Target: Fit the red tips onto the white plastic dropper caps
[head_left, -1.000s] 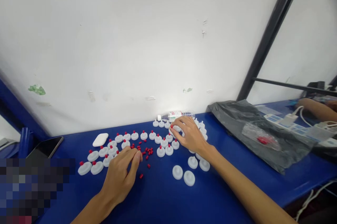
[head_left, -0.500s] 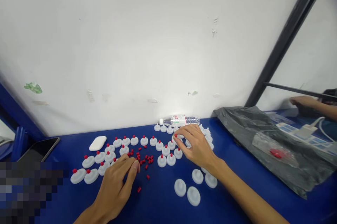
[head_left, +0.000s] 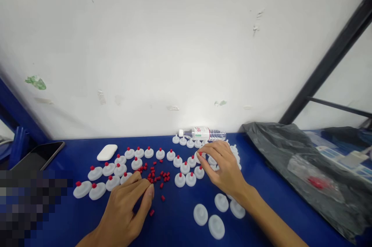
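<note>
My right hand (head_left: 222, 165) pinches a small red cap (head_left: 200, 154) between thumb and fingertips, at the tip of a white round nozzle piece in the right-hand group. Beside the loose red caps (head_left: 149, 175) is my left hand (head_left: 124, 204), its fingers curled and thumb bent in; whatever the fingertips hold, if anything, is hidden. White discs topped with red caps (head_left: 148, 152) stand in curved rows to the left and middle. Uncapped white discs (head_left: 216, 226) lie near the front, with more (head_left: 190, 143) behind my right hand, which partly covers them.
A clear plastic bottle (head_left: 202, 133) lies along the wall. To the left are a white rounded case (head_left: 107, 152) and a dark phone (head_left: 39, 156). A grey plastic bag (head_left: 270, 148) at right bears a clear packet (head_left: 314, 177) with red pieces.
The view has shifted slightly. My right hand stays at the same disc, fingers on the red cap. My left hand remains by the loose caps. The other person's arm at right is out of view.
</note>
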The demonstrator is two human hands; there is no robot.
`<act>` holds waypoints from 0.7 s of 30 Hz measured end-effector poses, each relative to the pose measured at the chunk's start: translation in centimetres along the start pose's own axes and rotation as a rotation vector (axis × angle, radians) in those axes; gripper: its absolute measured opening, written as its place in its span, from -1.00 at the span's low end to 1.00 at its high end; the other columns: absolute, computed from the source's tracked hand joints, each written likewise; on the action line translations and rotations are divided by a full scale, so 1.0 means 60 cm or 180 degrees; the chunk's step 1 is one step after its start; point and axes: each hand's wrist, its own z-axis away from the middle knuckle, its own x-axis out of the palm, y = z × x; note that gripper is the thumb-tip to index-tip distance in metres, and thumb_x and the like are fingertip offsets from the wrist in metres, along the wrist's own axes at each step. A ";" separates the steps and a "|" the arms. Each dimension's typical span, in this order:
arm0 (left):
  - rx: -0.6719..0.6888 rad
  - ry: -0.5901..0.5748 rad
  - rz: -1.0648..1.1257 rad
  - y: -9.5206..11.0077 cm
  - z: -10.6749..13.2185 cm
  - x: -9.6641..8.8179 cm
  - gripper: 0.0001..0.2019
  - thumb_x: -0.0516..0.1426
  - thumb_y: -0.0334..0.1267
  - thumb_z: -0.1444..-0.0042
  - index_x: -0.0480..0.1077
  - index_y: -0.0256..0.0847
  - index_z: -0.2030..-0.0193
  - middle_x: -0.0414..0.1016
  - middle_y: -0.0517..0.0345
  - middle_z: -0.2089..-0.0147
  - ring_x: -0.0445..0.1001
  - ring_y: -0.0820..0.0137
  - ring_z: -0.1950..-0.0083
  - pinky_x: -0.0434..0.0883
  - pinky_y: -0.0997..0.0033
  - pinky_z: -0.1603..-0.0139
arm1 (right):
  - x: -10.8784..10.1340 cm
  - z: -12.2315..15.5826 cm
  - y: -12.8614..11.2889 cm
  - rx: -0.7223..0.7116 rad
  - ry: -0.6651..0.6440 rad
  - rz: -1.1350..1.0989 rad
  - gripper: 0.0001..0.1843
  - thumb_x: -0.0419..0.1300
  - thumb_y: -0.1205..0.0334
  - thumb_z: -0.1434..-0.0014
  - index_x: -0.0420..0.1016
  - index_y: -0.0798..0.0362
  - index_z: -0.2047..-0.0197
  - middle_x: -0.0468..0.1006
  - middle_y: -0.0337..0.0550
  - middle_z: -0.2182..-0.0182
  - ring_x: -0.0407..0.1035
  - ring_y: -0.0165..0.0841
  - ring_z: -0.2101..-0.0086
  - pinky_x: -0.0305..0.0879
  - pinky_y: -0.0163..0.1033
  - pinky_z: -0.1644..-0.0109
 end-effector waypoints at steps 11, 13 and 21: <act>-0.0111 0.0127 0.0198 0.006 0.000 0.008 -0.71 -0.03 -0.51 -0.28 0.25 -0.19 0.47 0.26 0.26 0.57 0.20 0.46 0.50 0.14 0.37 0.46 | -0.016 -0.005 0.028 -0.0027 0.0165 0.0321 -0.79 0.23 0.44 -0.22 0.48 0.01 0.10 0.62 -0.16 0.26 0.48 -0.27 0.23 0.25 0.00 -0.06; -0.0143 0.0131 0.0199 0.006 -0.001 0.008 -0.70 -0.03 -0.51 -0.28 0.24 -0.18 0.47 0.26 0.26 0.58 0.20 0.46 0.51 0.15 0.38 0.46 | -0.017 -0.003 0.032 -0.0015 0.0148 0.0382 -0.78 0.23 0.43 -0.23 0.48 -0.01 0.08 0.63 -0.18 0.26 0.50 -0.28 0.25 0.25 0.01 -0.07; -0.0140 0.0109 0.0026 0.027 0.002 0.013 -0.69 -0.01 -0.50 -0.23 0.18 -0.15 0.52 0.21 0.29 0.63 0.13 0.48 0.60 0.19 0.35 0.50 | -0.012 0.004 0.034 0.0107 0.0181 0.0310 -0.77 0.23 0.40 -0.23 0.50 -0.07 0.07 0.66 -0.19 0.26 0.54 -0.28 0.29 0.27 0.06 -0.12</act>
